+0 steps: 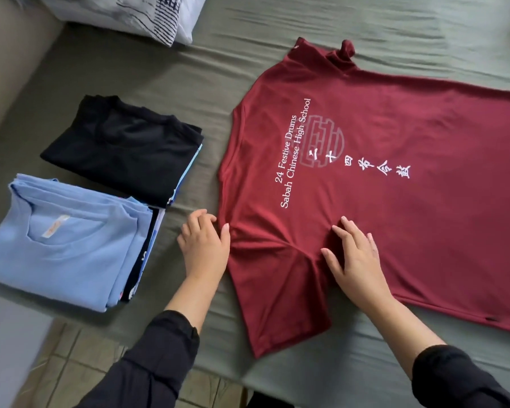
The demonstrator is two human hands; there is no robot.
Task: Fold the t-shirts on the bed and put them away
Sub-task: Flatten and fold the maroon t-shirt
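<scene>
A dark red t-shirt (pixel 380 187) lies spread flat on the grey-green bed sheet (pixel 189 83), printed side up, with white lettering and characters across it. It fills the frame from centre out to 3 o'clock. Its neck end points toward 9 o'clock, one sleeve toward 12 o'clock and the other toward 6 o'clock.

The left hand (pixel 203 245) rests at the shirt's edge just below centre. The fingers are loosely curled; the thumb touches the red cloth at the neck end. Whether any cloth is pinched cannot be told.

The right hand (pixel 354 254) lies palm down on the shirt, to the 3 o'clock side of the left hand, fingers spread and straight, pressing the cloth near the lower sleeve. The cloth between the two hands is wrinkled. This hand grasps nothing.

Both forearms wear dark sleeves (pixel 159 348).

At 9 o'clock, well apart from the red shirt, sit two stacks of folded shirts. One has a light blue t-shirt (pixel 65 248) on top, the other a black t-shirt (pixel 124 145) on top; the black stack lies further from the person, and the two stacks touch.

At 11 o'clock, at the sheet's far edge, lies a white pillow (pixel 142 16) with a dark pattern. Tiled floor (pixel 80 348) shows at 7 o'clock.
</scene>
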